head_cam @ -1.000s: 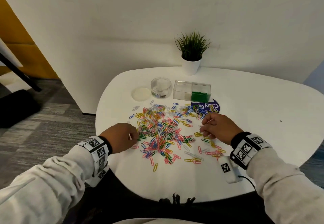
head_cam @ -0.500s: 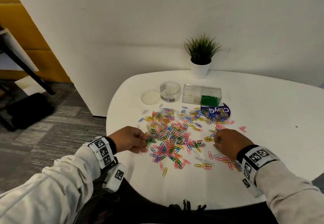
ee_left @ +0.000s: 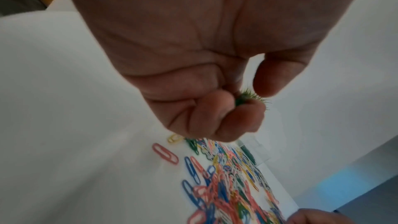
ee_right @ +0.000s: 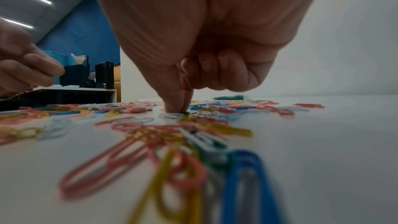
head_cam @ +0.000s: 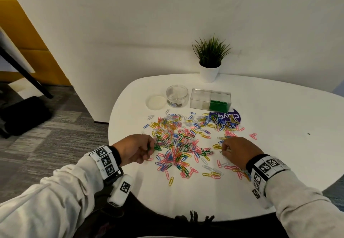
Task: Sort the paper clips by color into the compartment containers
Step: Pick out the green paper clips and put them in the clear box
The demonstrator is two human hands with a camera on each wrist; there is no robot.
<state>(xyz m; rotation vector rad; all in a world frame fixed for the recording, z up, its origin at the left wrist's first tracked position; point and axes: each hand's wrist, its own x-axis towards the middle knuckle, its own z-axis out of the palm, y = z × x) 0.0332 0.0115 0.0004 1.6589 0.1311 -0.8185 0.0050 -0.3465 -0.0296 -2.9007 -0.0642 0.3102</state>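
Observation:
Several coloured paper clips (head_cam: 181, 142) lie in a loose pile mid-table. Behind them stands a clear compartment box (head_cam: 200, 97) with green clips (head_cam: 218, 106) in its front right cell. My left hand (head_cam: 151, 147) sits at the pile's left edge, fingers curled, pinching green clips (head_cam: 156, 147). My right hand (head_cam: 223, 149) is at the pile's right side. In the right wrist view its thumb and forefinger (ee_right: 175, 103) press together on the table, pinching a green clip (ee_right: 184, 113), the other fingers curled in.
A round clear jar (head_cam: 177, 98) and its lid (head_cam: 156, 102) stand left of the box. A potted plant (head_cam: 210, 59) is at the back by the wall. A purple sticker (head_cam: 226, 117) lies under some clips. The table's (head_cam: 279, 126) left edge drops to carpet.
My right hand has come nearer to me and lowered its fingertips onto the clips. The left hand has shifted right to the green clips at the pile's edge.

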